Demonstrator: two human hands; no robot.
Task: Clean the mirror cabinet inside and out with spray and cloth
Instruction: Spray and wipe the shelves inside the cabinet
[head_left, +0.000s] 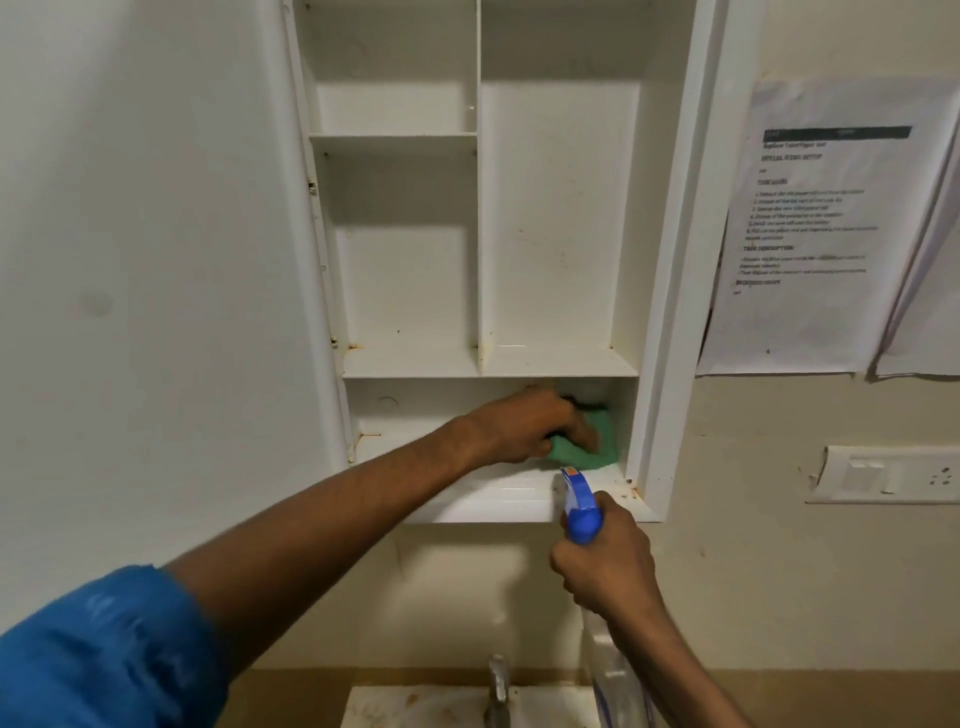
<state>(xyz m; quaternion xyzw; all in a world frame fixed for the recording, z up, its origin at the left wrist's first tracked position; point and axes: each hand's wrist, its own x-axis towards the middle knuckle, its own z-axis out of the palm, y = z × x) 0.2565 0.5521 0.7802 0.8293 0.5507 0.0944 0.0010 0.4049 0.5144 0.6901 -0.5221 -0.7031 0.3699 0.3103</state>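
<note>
The mirror cabinet (675, 260) hangs open on the wall, its door (156, 260) swung out to the left so that only the plain white back of it faces the camera. The left hand (524, 423) reaches into the bottom compartment and presses a green cloth (737, 452) against the shelf floor near the right-hand corner, fingers curled over the cloth's top. The right hand (605, 561) waits just below the cabinet's lower edge, wrapped around the neck of a spray bottle (579, 506) with a blue trigger head, its clear body hanging down past the wrist toward the sink (415, 706) and tap (497, 686). Judging by where the cloth is, the work is on the inside and at the lowest shelf; whether the upper compartments have been wiped cannot be told for certain, since small dark specks and rusty marks at the shelf corners show on them (these may be stains that do not lift). The bottom ledge in front of the cloth shines as if wet. The outside remains to be judged: the mirror face is turned away and out of sight, so the door front and the frame probably count as work left. Printed sheets (810, 223) are taped to the wall on the right, above a switch plate (883, 475).
</note>
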